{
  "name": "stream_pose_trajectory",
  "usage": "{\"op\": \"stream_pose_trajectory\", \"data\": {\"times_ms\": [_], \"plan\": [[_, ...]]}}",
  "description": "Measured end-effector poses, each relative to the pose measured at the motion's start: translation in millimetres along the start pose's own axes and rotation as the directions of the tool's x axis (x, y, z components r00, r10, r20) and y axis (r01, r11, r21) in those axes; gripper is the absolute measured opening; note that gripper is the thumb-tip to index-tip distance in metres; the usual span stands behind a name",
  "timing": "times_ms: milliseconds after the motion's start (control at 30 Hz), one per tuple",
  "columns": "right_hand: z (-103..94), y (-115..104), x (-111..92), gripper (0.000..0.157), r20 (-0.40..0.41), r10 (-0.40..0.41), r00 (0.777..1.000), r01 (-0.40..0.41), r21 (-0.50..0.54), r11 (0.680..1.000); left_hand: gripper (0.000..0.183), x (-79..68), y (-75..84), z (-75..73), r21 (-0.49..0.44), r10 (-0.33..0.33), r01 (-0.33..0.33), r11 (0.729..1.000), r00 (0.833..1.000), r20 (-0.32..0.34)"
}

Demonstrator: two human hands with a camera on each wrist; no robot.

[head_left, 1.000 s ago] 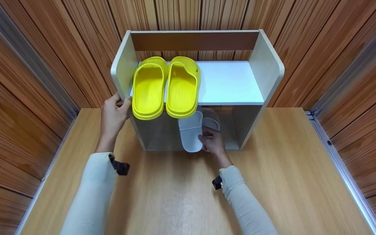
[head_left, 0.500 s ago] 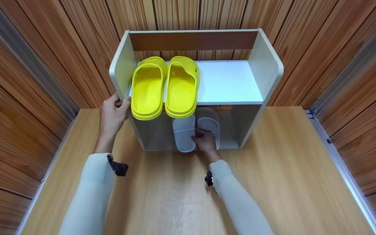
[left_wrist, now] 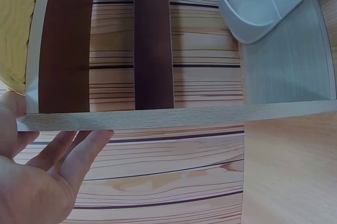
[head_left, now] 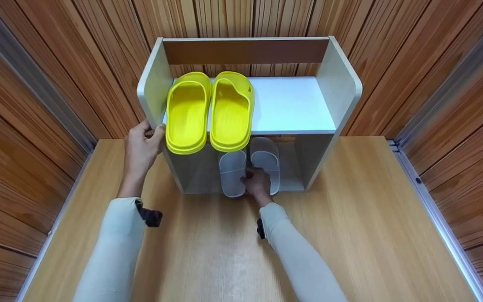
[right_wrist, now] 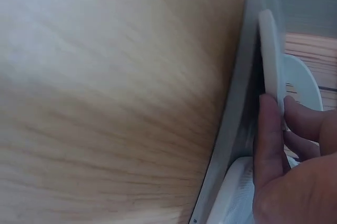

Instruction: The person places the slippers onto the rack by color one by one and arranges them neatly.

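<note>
In the head view, a small two-tier shoe rack (head_left: 292, 105) carries a pair of yellow clogs (head_left: 188, 115) on the left of its upper shelf. My left hand (head_left: 139, 150) grips the rack's left side panel; in the left wrist view its thumb and fingers lie on opposite sides of that panel (left_wrist: 158, 120). Down on the lower tier, my right hand (head_left: 258, 182) pinches the inner edge of the left grey slide slipper (head_left: 232, 174), thumb and fingers meeting around the sole in the right wrist view. Partly behind that hand lies the right grey slipper (head_left: 265, 152).
Wood-panelled walls (head_left: 48, 84) rise behind and on both sides. The rack stands against the back wall on a light wooden floor (head_left: 208, 251). Metal rails (head_left: 438, 226) run along the floor's sides. The rack's upper shelf hangs over the right hand's work.
My right hand has moved left with the left grey slipper, opening a small gap between the two slippers. My left hand keeps its grip on the rack.
</note>
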State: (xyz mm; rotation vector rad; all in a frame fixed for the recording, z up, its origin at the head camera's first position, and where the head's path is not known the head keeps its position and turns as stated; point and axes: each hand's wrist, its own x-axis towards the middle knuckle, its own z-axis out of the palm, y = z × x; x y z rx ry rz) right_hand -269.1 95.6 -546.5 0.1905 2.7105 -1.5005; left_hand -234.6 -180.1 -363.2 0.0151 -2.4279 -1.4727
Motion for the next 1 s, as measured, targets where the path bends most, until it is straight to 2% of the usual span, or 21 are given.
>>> {"op": "stream_pose_trajectory", "data": {"times_ms": [100, 333, 500, 600, 700, 767, 933, 1000], "plan": [[4.8, 2.8, 0.2, 0.007, -0.029, -0.056, 0.998, 0.053, -0.088, 0.995, 0.040, -0.8, -0.4, -0.7, 0.004, -0.007, 0.007, 1.000, 1.000, 0.001], [8.8, 5.7, -1.1, 0.026, -0.050, -0.171, 0.984, 0.147, -0.314, 0.938, 0.039, -1.2, -1.2, -0.5, 0.007, 0.017, -0.017, 1.000, 1.000, -0.024], [1.6, -1.2, 0.4, 0.022, -0.028, -0.232, 0.972, 0.206, -0.365, 0.908, 0.042, -0.3, -2.7, 0.9, 0.018, -0.008, 0.008, 1.000, 1.000, -0.008], [-8.7, -9.2, -0.8, 0.019, -0.027, -0.289, 0.957, 0.260, -0.361, 0.896, 0.047, -0.2, -3.8, 1.2, 0.029, -0.008, 0.008, 1.000, 1.000, 0.019], [-23.4, -16.5, -4.2, 0.015, -0.035, -0.340, 0.940, 0.307, -0.349, 0.885, 0.052, -2.4, -7.9, 2.2, 0.034, 0.018, -0.019, 0.999, 0.999, 0.038], [-35.3, -20.1, -8.8, 0.015, -0.033, -0.349, 0.937, 0.316, -0.350, 0.882, 0.054, -6.4, -12.6, 3.3, 0.041, 0.031, -0.032, 0.999, 0.999, 0.044], [-69.2, -26.6, -23.0, 0.024, -0.030, -0.398, 0.917, 0.354, -0.399, 0.846, 0.063, -24.2, -27.2, 6.6, 0.090, -0.055, 0.051, 0.995, 0.997, 0.045], [-83.0, -29.3, -27.9, 0.027, -0.046, -0.432, 0.901, 0.375, -0.420, 0.826, 0.066, -32.2, -32.1, 7.2, 0.129, -0.090, 0.083, 0.988, 0.995, 0.052]]}}
